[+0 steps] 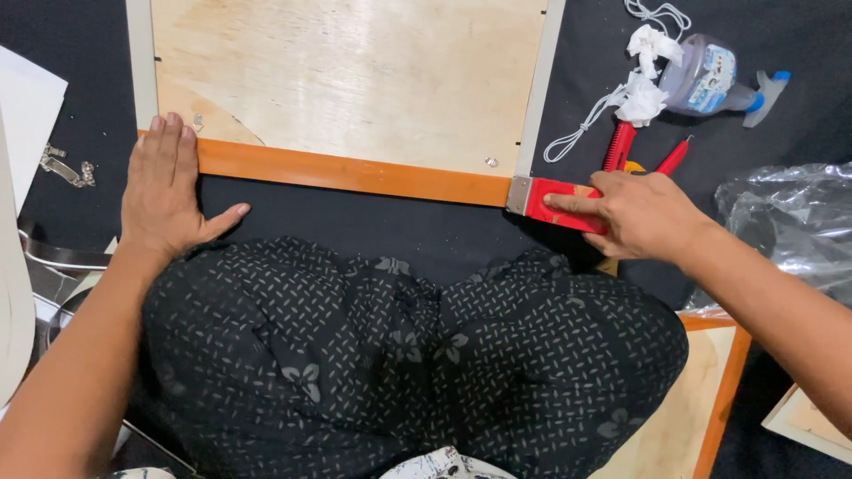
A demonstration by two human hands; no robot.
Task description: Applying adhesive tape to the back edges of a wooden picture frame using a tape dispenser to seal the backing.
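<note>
Spray bottle [701,78] — clear; right hand [643,213] grips scraper [555,201].

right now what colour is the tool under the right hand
Red with a metal end, clearest in the head view: tool, right hand.

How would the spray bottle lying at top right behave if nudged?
The spray bottle lies on its side, so its rounded body may roll. Clear plastic suggests it is light. The dark cloth under it probably limits sliding.

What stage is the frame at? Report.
Done: the plywood backing lies inside the frame. In hand: the left hand presses flat on the orange frame edge, while the right hand pushes a red scraper against its corner. Left: cannot tell.
</note>
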